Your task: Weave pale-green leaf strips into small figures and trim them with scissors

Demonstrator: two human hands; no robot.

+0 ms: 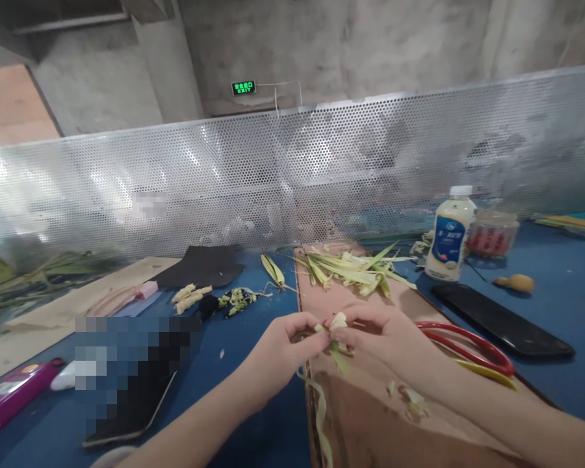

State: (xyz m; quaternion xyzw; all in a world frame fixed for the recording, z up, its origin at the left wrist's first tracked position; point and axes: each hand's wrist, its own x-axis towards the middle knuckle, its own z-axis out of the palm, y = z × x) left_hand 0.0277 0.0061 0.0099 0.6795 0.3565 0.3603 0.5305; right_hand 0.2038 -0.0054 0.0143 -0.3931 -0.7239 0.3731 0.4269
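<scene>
Over a brown board [355,416], my left hand [277,351] and my right hand [394,338] meet with fingertips pinched. Between them is a small folded piece of pale green husk-like leaf [340,321], with a green end hanging below and a bit of red at its top. Fingers partly cover it. A pile of similar leaf strips [361,270] lies behind my hands on the board. One long curled strip [320,409] trails down the board's left edge, and small scraps [412,400] lie below my right wrist.
On the right are red looped handles [472,344], a black phone-like slab [504,322], a white-capped bottle [449,237], a jar [493,233] and a small gourd [517,283]. Woven leaf pieces [241,300], a dark sheet [202,265] and a purple package [17,396] lie left. A perforated metal screen [185,188] stands behind.
</scene>
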